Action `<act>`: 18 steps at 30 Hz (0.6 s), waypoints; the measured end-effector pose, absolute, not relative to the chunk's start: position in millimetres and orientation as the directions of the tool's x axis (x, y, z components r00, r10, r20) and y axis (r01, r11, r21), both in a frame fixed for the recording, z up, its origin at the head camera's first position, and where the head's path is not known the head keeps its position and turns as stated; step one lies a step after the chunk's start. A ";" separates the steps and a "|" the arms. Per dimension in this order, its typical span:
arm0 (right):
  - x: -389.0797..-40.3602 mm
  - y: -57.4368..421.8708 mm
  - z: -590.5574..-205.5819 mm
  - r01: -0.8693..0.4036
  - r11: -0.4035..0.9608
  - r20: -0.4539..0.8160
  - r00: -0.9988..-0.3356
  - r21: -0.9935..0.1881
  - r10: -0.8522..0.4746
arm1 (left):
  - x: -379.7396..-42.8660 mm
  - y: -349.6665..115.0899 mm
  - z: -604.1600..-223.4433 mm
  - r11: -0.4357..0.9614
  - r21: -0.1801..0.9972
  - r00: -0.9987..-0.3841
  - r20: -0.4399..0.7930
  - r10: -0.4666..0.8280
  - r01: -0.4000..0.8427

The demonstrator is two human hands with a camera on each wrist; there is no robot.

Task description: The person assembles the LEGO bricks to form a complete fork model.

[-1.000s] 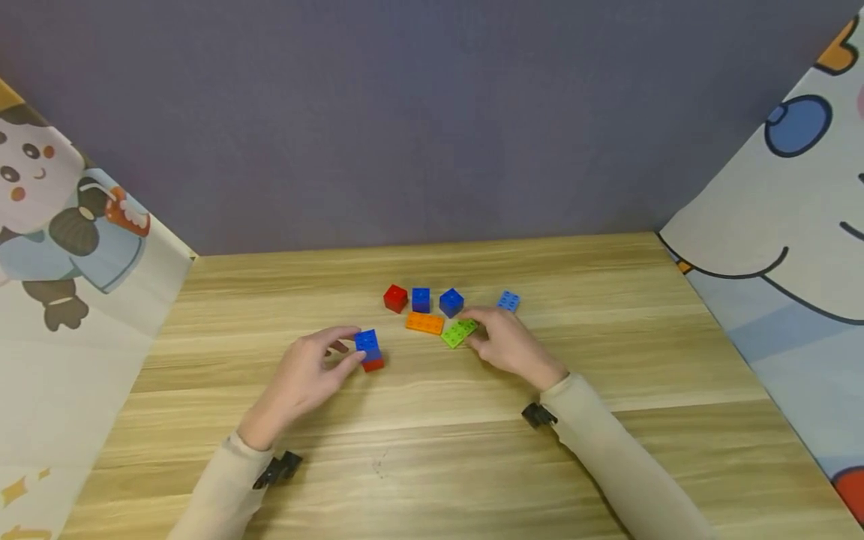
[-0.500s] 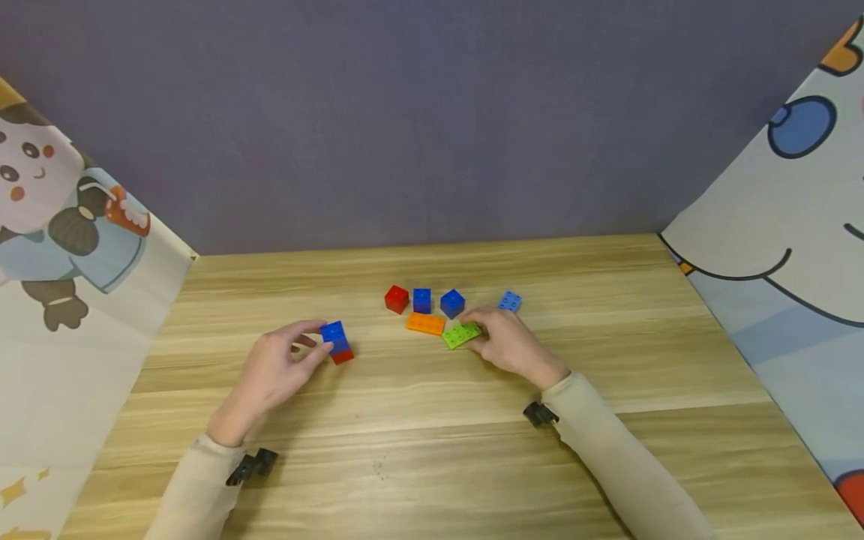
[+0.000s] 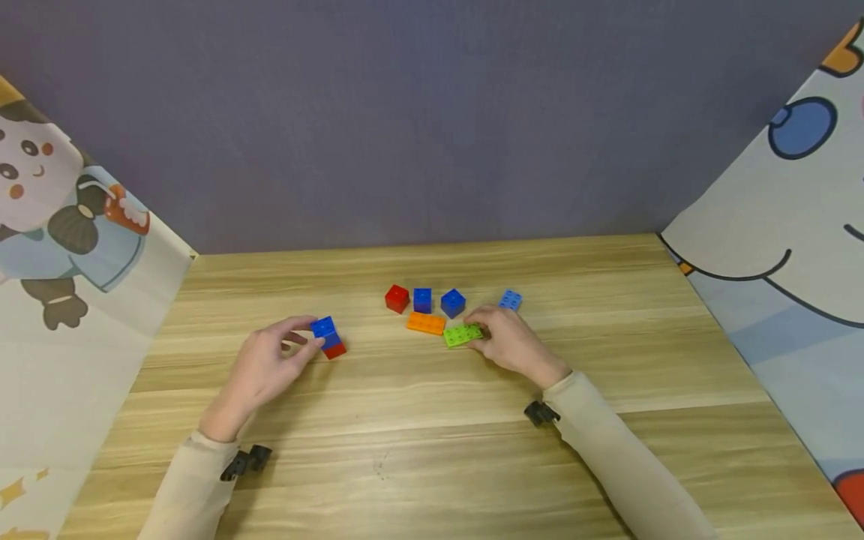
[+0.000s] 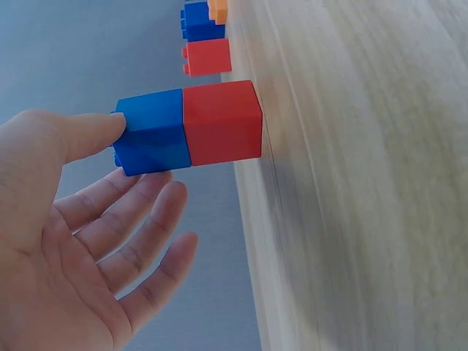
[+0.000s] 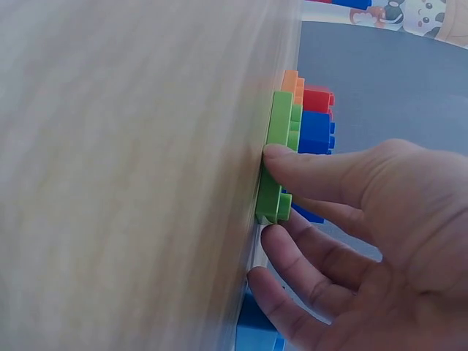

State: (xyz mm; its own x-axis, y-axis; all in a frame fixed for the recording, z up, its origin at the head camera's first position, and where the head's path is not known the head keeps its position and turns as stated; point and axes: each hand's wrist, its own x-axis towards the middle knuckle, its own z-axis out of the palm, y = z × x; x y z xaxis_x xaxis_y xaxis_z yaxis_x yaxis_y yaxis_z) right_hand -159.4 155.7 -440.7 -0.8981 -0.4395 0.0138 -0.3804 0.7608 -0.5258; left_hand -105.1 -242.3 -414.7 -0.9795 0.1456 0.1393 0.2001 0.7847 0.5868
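Note:
My left hand (image 3: 262,367) pinches a blue brick (image 3: 326,331) between thumb and fingers. Fixed under that brick is a red brick (image 3: 334,350), so the two make a small stack, which leans a little in the head view. In the left wrist view the thumb presses the studded end of the blue brick (image 4: 152,135), and the red brick (image 4: 223,121) faces the table. My right hand (image 3: 509,345) pinches the near end of a flat lime-green brick (image 3: 462,335) with studs up. Its thumb lies along the green brick (image 5: 278,121) in the right wrist view.
Behind the green brick stand a red brick (image 3: 397,299), a blue brick (image 3: 422,301) and another blue brick (image 3: 453,303). A flat orange brick (image 3: 426,323) lies just left of it. A light blue flat brick (image 3: 510,300) lies beyond my right hand. A grey panel (image 3: 432,150) rises behind the table.
My left hand has moved left with the blue-and-red stack, which now leans more. The right hand stays nearly in place, while the green brick has turned slightly in its fingers.

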 end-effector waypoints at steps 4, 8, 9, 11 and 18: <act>-159.9 155.2 -440.2 -0.375 0.769 0.002 -0.899 -0.518 -0.437 | -104.1 -242.3 -415.3 0.780 0.596 -0.981 0.130 0.142 0.192; -160.2 154.9 -440.4 -0.381 0.770 0.006 -0.898 -0.512 -0.440 | -103.5 -243.0 -416.6 0.774 0.602 -0.981 0.130 0.145 0.194; -160.2 155.0 -440.5 -0.384 0.769 0.010 -0.897 -0.511 -0.442 | -103.3 -243.1 -416.7 0.773 0.604 -0.981 0.129 0.144 0.193; -159.9 155.4 -440.3 -0.390 0.765 0.017 -0.895 -0.512 -0.446 | -103.0 -243.2 -416.7 0.775 0.603 -0.981 0.128 0.145 0.192; -155.9 159.3 -438.7 -0.394 0.752 0.034 -0.895 -0.528 -0.445 | -103.0 -242.6 -416.5 0.775 0.604 -0.982 0.120 0.145 0.188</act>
